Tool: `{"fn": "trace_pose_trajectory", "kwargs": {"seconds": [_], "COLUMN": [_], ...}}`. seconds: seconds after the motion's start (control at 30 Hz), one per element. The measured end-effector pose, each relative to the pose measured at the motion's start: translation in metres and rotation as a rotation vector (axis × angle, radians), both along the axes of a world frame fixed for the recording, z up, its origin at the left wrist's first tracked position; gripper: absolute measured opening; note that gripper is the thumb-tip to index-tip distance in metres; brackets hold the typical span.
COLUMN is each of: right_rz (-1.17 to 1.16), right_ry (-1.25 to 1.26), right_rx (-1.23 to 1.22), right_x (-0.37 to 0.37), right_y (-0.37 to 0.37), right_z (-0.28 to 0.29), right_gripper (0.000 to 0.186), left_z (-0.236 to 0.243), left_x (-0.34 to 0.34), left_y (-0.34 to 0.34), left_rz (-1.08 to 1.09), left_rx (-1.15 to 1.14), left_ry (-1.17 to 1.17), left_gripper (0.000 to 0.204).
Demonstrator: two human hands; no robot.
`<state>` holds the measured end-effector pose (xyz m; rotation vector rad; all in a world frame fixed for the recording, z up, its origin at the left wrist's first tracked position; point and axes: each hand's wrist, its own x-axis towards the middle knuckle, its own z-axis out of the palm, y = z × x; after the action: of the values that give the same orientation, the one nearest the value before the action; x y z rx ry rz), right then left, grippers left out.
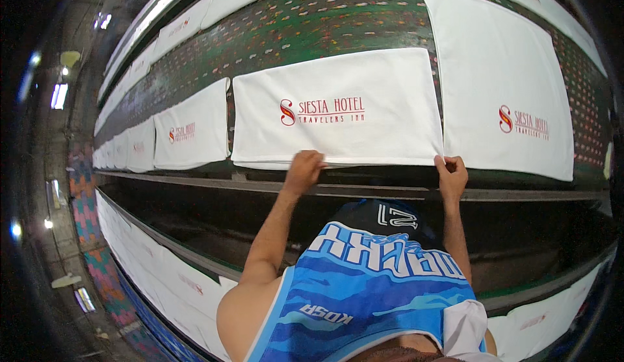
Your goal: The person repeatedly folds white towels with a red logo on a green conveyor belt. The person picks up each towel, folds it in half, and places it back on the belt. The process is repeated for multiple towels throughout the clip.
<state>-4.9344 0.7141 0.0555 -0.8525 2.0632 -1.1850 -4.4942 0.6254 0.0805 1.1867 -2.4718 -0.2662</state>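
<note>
Long and dark, the patterned green bench [312, 24] runs across a dim workroom, lined with printed white towels. Nearest lies a folded white towel [338, 108], soft, light and limp, best taken along its near edge. Left hand [303, 167] and right hand [451, 170] pinch that edge, fingers closed.
</note>
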Motion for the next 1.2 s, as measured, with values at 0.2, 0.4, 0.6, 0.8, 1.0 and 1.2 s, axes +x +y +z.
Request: {"fn": "trace_pose_trajectory", "kwargs": {"seconds": [0.2,0.4,0.6,0.8,1.0,1.2], "right_rz": [0.088,0.158,0.200,0.286,0.434,0.287], "right_ry": [-0.152,-0.122,-0.190,-0.057,-0.169,0.027], "right_rx": [0.058,0.104,0.110,0.027,-0.109,-0.108], "right_x": [-0.011,-0.019,-0.019,-0.017,-0.047,-0.117], "right_y": [-0.004,-0.015,-0.018,-0.029,-0.026,0.010], "right_z": [-0.038,-0.031,-0.029,-0.032,-0.036,-0.028], "right_gripper": [0.036,0.035,0.035,0.030,0.029,0.027], "left_z": [-0.029,-0.019,-0.008,0.031,0.058,0.015], "left_x": [0.153,0.186,0.212,0.228,0.156,-0.043], "left_y": [-0.048,-0.080,-0.091,-0.076,-0.102,-0.077], "left_rz": [0.987,1.302,1.328,1.344,1.345,0.697], "left_rx": [-0.235,-0.013,-0.049,-0.145,-0.233,-0.295], "left_ry": [-0.272,-0.248,-0.005,-0.118,-0.449,-0.089], "left_gripper": [0.039,0.052,0.046,0.031,0.037,0.032]}}
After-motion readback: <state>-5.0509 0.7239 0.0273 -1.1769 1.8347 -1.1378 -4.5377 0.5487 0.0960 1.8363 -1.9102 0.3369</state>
